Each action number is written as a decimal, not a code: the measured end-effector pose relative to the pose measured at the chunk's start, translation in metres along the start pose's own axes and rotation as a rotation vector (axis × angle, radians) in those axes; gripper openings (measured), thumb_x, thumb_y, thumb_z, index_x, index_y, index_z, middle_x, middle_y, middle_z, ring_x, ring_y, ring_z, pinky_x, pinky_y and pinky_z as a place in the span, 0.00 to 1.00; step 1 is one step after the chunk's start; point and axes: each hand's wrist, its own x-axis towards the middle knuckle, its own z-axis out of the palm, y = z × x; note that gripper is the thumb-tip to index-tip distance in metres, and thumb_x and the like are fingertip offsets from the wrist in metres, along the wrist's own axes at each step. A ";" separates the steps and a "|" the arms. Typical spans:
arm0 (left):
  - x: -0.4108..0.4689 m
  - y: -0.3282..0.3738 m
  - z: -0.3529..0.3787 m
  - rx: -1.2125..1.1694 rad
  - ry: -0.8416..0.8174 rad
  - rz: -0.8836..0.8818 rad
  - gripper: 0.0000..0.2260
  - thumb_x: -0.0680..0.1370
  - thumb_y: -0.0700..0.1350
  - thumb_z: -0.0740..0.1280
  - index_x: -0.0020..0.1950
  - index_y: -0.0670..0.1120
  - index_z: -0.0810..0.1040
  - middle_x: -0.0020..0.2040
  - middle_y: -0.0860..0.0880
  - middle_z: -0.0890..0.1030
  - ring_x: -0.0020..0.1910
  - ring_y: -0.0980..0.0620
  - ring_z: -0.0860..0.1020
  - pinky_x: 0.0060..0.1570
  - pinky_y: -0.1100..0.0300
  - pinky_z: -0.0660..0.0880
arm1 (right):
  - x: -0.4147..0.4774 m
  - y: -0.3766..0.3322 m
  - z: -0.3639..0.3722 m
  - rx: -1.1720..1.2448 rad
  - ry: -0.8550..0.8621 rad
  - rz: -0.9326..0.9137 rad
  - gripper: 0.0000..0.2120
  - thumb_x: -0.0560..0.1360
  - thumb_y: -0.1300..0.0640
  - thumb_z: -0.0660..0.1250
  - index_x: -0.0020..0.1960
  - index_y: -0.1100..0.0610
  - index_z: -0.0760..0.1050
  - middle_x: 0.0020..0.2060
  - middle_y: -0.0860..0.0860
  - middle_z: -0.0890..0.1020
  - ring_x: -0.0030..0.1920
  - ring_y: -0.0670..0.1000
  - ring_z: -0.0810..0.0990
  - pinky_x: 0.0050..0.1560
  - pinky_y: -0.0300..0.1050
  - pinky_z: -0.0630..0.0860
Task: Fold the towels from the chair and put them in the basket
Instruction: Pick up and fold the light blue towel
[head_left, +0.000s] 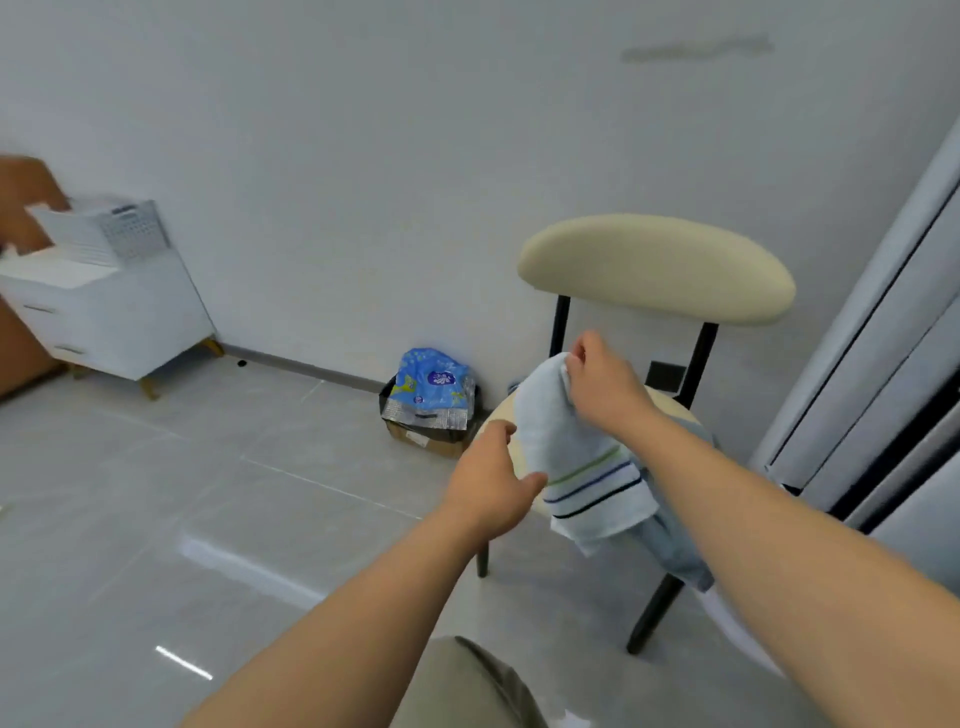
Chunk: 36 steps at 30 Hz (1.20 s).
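Towel (566, 457): pale blue terry, with three thin stripes near the bottom hem (green, blue, black). It is bunched at the top and fans out wider below.

Right hand (602, 384): fingers (574, 361) are curled and pinch the top corner. The towel hangs straight down from that pinch, and its lower end lies over the front edge of the chair (657, 267) seat.

Left hand (488, 488): fingers are loose and spread, gripping nothing. The thumb tip sits just beside the striped hem, on its left edge; I can't tell whether it touches.

Second cloth (675, 545): greyer blue. It sits under the towel, below the right forearm, and droops off the seat on the side away from the left fingers.

Basket (130, 228): white and perforated, on a white cabinet (119, 322), well apart from both hands and far to the left of the left fingers. It is blurred, so its contents are unclear.

Blue packet (431, 384): stands in a bin at the wall, beyond the left fingertips.
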 end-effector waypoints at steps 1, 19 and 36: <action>-0.005 0.008 -0.008 -0.010 0.037 0.019 0.34 0.73 0.54 0.73 0.75 0.49 0.63 0.72 0.51 0.70 0.69 0.50 0.72 0.66 0.54 0.70 | -0.001 -0.015 -0.011 0.048 0.037 -0.045 0.07 0.84 0.54 0.54 0.52 0.57 0.67 0.43 0.55 0.77 0.44 0.59 0.74 0.44 0.52 0.69; -0.062 0.064 -0.116 0.024 0.432 0.170 0.05 0.79 0.44 0.63 0.54 0.49 0.75 0.44 0.54 0.79 0.41 0.55 0.75 0.33 0.67 0.65 | -0.040 -0.108 -0.073 0.636 0.056 -0.271 0.10 0.74 0.59 0.65 0.50 0.46 0.69 0.46 0.54 0.78 0.43 0.54 0.81 0.45 0.56 0.83; -0.083 0.083 -0.159 0.106 0.222 0.121 0.19 0.72 0.35 0.64 0.60 0.49 0.67 0.49 0.49 0.75 0.46 0.51 0.76 0.40 0.59 0.74 | -0.036 -0.089 -0.067 -0.121 0.009 -0.452 0.36 0.52 0.27 0.70 0.49 0.48 0.64 0.47 0.47 0.67 0.44 0.51 0.72 0.43 0.52 0.74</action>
